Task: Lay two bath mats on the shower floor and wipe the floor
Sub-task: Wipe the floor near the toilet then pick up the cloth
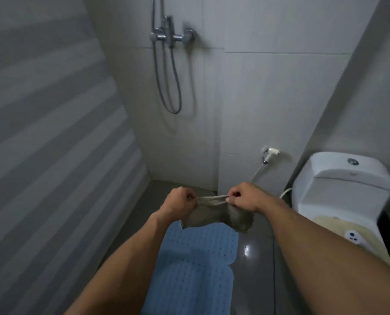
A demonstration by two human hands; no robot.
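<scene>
Both hands are raised over the shower floor (255,264), each pinching the top edge of a grey cloth (216,215). The left hand (178,201) is clenched on one corner and the right hand (244,196) on the other, the edge drawn taut between them so that the cloth hangs down in a loose, crumpled fold. Held this way it appears to be in the course of being opened out, presumably to give a flat face for wiping. Directly below the cloth lie the blue bath mats (196,264), perforated and flat on the floor; a notched seam part-way along suggests two mats laid end to end, though I cannot say whether they touch or overlap. The far end of the nearer-to-wall mat is hidden behind the cloth. Beside the mats, on the toilet's side, a strip of dark floor is bare and carries a bright reflection, which may be moisture. The toilet (339,185) stands just beyond that strip, and a spray hose (269,155) is mounted on the wall beside it. The shower mixer (171,36) is fixed high on the back wall, well above the mats. In my judgement the laying is done and the wiping not yet begun.
</scene>
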